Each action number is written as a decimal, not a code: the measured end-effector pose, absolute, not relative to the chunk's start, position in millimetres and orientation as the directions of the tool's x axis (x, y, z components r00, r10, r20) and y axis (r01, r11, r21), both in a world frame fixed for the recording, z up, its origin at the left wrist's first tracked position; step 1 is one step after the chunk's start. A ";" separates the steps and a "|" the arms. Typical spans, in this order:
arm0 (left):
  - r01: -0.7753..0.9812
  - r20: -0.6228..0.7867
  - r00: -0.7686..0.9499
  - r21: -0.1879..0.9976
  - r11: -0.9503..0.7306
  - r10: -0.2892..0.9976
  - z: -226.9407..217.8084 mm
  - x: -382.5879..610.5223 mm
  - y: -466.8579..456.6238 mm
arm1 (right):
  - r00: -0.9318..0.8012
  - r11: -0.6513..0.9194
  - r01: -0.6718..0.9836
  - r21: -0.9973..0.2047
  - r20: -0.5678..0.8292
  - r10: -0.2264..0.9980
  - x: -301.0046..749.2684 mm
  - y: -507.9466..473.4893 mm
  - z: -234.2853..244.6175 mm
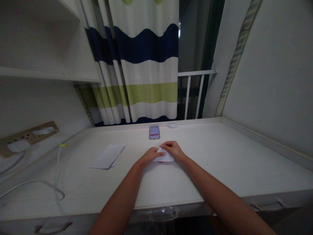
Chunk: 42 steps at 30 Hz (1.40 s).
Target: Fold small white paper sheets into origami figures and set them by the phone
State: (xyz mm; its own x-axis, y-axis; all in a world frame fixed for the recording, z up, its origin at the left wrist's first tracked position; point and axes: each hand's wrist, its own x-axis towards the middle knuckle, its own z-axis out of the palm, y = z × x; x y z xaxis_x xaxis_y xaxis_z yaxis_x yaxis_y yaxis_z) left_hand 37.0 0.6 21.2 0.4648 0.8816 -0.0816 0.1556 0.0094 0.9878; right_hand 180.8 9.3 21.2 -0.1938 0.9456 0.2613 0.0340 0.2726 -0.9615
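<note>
A small folded piece of white paper (166,158) is between my two hands, just above or on the white desk. My left hand (149,156) grips its left side, the thumb lying across the front of the paper. At its upper right, my right hand (173,149) pinches the paper near the pointed top, fingertips close to the left hand's. Part of the paper is covered by the fingers. Straight ahead of the hands lies a phone (154,132) with its screen lit.
Several white paper sheets (107,157) lie on the desk (220,163) at left. A crumpled white scrap (172,126) sits near the back edge. A white cable (36,181) runs from the power strip (29,137) on the left. A striped curtain (151,71) hangs behind.
</note>
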 end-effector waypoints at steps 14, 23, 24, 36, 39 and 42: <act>0.132 -0.069 0.457 0.991 0.009 0.887 15.7 37.4 5.3 | -0.185 0.313 0.054 -0.948 0.299 0.936 182.1 11.5 18.4; 0.119 -0.066 0.488 0.993 0.008 0.870 19.1 37.0 2.6 | -0.168 0.292 0.059 -0.955 0.279 0.945 181.1 10.8 19.1; 0.118 -0.064 0.493 0.993 0.007 0.868 18.8 37.0 2.6 | -0.172 0.297 0.064 -0.953 0.283 0.944 181.3 10.9 19.0; 0.120 -0.078 0.475 0.992 0.022 0.877 18.9 37.4 1.4 | -0.195 0.330 0.090 -0.940 0.309 0.931 181.4 8.0 23.3; 0.151 -0.056 0.467 0.988 -0.018 0.882 19.2 37.2 1.7 | -0.201 0.310 0.085 -0.947 0.289 0.936 181.1 7.1 23.9; 0.204 -0.042 0.472 0.977 -0.062 0.881 17.8 36.4 4.0 | -0.218 0.306 0.087 -0.948 0.282 0.934 181.6 8.9 21.6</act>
